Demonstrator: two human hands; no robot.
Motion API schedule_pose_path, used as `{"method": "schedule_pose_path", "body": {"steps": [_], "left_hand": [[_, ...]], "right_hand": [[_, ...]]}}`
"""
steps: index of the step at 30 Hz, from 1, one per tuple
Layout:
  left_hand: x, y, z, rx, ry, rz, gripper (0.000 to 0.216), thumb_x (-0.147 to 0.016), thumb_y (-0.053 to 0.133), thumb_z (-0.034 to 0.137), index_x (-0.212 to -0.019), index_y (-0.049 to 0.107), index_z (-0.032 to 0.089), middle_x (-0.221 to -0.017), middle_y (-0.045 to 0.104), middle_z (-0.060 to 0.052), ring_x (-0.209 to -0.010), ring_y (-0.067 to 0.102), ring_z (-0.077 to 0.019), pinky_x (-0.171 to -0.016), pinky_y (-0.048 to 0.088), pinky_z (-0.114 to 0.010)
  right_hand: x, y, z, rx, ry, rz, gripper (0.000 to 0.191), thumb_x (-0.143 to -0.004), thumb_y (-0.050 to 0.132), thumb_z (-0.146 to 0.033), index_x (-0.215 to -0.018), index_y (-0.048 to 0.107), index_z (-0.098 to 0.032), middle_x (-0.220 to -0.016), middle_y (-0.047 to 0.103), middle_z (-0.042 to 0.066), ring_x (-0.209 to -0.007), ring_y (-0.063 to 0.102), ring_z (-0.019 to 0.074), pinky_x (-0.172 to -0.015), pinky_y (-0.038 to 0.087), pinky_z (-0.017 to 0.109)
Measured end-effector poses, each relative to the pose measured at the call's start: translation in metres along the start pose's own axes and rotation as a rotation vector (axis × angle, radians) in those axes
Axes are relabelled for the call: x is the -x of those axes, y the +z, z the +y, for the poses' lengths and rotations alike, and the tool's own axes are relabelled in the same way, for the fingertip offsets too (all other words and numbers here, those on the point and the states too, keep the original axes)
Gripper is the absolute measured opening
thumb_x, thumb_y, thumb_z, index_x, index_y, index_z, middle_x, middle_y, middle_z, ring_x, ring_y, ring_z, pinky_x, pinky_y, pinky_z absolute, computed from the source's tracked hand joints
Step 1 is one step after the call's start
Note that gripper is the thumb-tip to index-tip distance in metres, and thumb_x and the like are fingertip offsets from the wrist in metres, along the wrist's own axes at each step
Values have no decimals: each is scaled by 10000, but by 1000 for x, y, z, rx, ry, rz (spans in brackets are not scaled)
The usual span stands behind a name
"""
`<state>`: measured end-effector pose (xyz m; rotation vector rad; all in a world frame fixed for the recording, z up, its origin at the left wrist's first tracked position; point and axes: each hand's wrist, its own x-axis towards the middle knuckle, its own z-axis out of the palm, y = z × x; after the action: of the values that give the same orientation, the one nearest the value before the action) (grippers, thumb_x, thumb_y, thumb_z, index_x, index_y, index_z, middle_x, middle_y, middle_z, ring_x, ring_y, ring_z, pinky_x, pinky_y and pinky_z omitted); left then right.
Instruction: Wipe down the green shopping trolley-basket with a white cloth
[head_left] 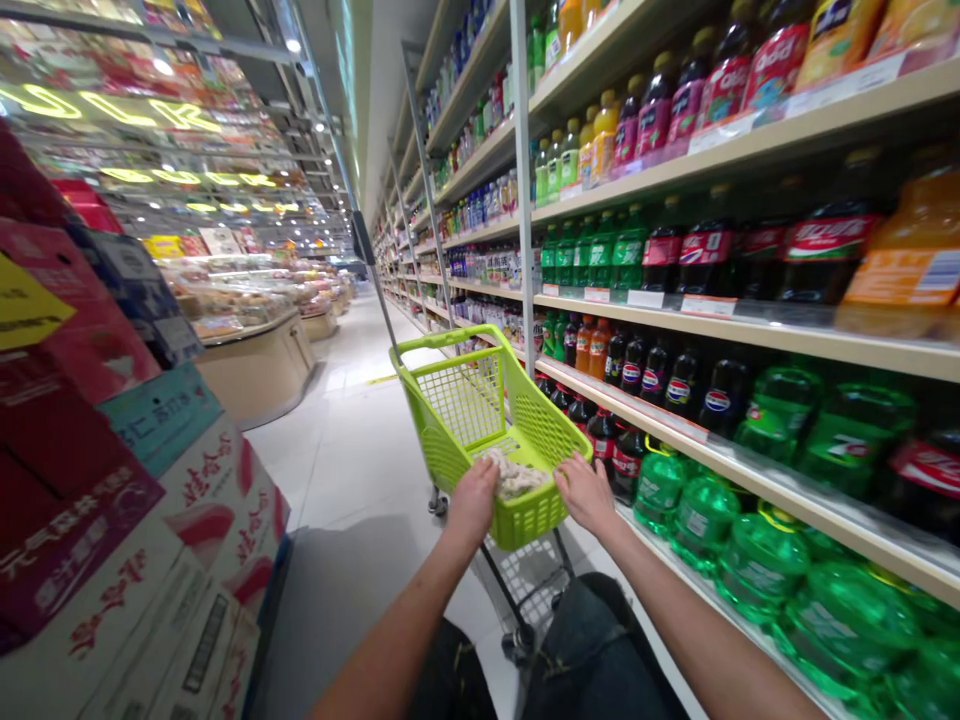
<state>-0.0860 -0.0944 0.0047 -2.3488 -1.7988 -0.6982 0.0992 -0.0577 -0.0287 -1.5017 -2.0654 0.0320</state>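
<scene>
A lime green shopping cart stands in the aisle right in front of me. My left hand is closed over the near rim of its basket on the left. My right hand rests curled on the same rim at the right. A pale crumpled item lies inside the basket between my hands. My forearms reach forward from the bottom of the view, above my dark trousers.
Shelves of soda bottles run along the right, with large green bottles on the lowest shelf. Stacked cardboard boxes stand at the left. The tiled aisle floor leads ahead toward display counters.
</scene>
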Motion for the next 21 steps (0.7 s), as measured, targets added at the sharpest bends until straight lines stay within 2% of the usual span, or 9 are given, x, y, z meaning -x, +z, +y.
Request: {"method": "schedule_pose_path", "body": {"steps": [2,6,9,14,16,21], "left_hand": [[-2,9,0,37,76,23,334,-800,409,78,-1087,564,148,-1206,546,-110,-1138,484,-176,-986,384,-359],[0,27,11,109,318,45,319,-808,442,124,-1106,547,168,-1183,567,-89,-1140,481,-169,-982,392,-373],[0,25,3,86,385,34,285,-815,457,153,-1082,557,155,-1152,586,-96,-1108,506,-168,-966,407,-357],[-6,15,-20,73,266,86,270,-817,441,136,-1054,570,148,-1156,579,-110,-1094,514,-173,-957,412,-364],[-5,17,-14,102,281,85,274,-820,431,128,-1056,567,151,-1159,576,-100,-1104,504,-162,-968,401,-352],[-2,14,14,169,520,-37,308,-838,395,136,-1117,521,173,-1195,551,-73,-1149,453,-141,-998,350,-318]], "right_hand": [[2,4,-17,-32,-58,-24,301,-874,325,-265,-937,611,-196,-1015,640,66,-1145,455,231,-980,211,533],[15,16,-37,-73,-115,20,326,-851,307,-174,-998,597,-159,-1082,612,103,-1114,477,215,-1004,205,491],[24,14,-29,-100,-158,40,320,-855,310,-196,-981,603,-179,-1059,624,72,-1108,479,209,-1003,205,487],[29,8,-12,-144,-122,82,323,-852,313,-221,-933,626,-205,-1017,647,45,-1117,476,212,-993,199,504],[28,10,-9,-186,-71,117,333,-847,316,-236,-930,636,-200,-1039,641,52,-1130,467,223,-991,208,506],[29,13,2,-325,10,201,372,-843,305,-282,-833,664,-185,-990,657,65,-1120,478,249,-986,225,506]]}}
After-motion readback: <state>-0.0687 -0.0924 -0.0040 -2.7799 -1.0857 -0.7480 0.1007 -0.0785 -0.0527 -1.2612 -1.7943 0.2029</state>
